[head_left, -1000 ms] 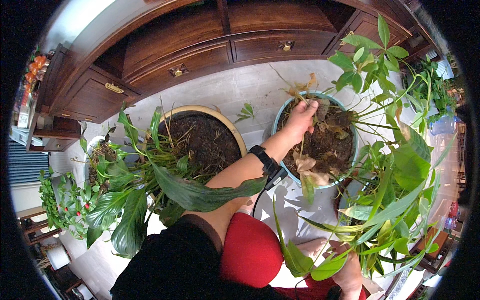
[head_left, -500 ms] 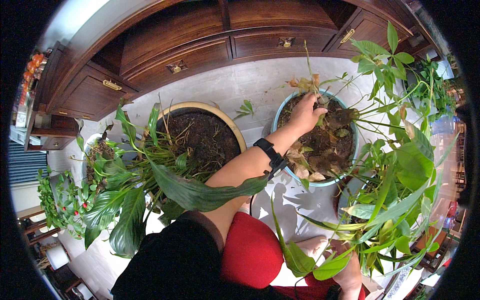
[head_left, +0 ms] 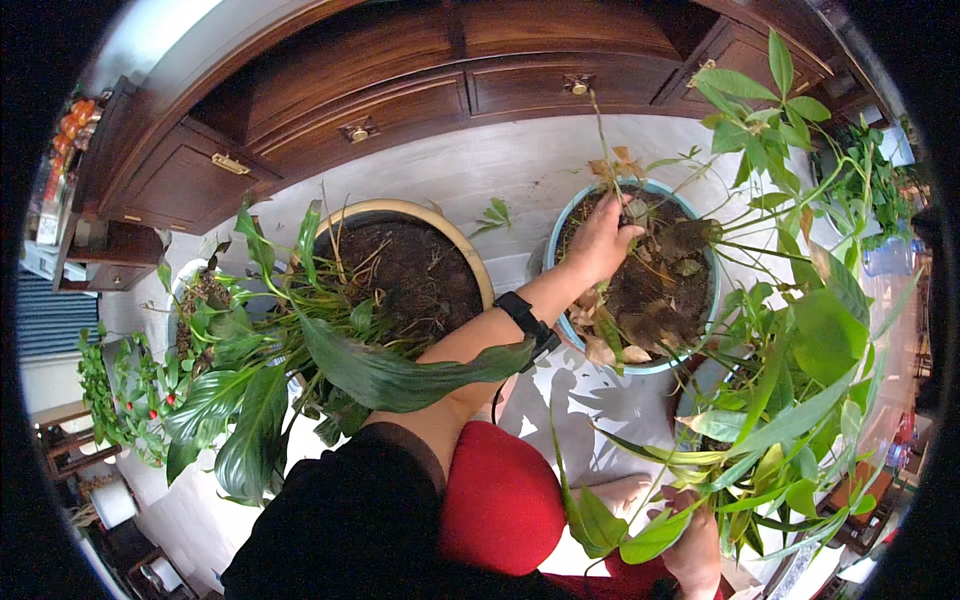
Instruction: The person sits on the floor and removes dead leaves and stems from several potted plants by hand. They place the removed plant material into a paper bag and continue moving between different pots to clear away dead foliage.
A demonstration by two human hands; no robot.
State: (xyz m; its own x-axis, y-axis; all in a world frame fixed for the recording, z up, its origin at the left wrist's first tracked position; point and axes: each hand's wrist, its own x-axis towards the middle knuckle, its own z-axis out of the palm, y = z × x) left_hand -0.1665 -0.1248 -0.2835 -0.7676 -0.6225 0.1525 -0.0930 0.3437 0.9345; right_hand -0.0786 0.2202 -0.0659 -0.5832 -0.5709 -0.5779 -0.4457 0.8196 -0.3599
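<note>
Over the blue-rimmed pot (head_left: 560, 262) on the pale floor, your left hand (head_left: 598, 243) reaches across with the fingers curled together around a dry, brown-leaved stem (head_left: 607, 150) that stands up from the soil; the grip sits low on the stem, just above the dirt, which looks like the firmest place to take hold of something so thin. The pot's soil is littered with withered leaves (head_left: 610, 345), mostly heaped toward the near rim. A black wrist strap (head_left: 528, 322) sits on that forearm, which passes over a broad green leaf of the plant in the tan-rimmed pot (head_left: 440, 228) to the left. That pot lies close beside the blue one, both set before a dark wooden cabinet (head_left: 400, 90).

Your right hand (head_left: 693, 545) is low in the view near your red-clad knee, among the long green leaves of the bushy plant on the right; foliage covers most of it, so you cannot tell whether it is closed on anything. The base of the stem is hidden behind your left fingers
</note>
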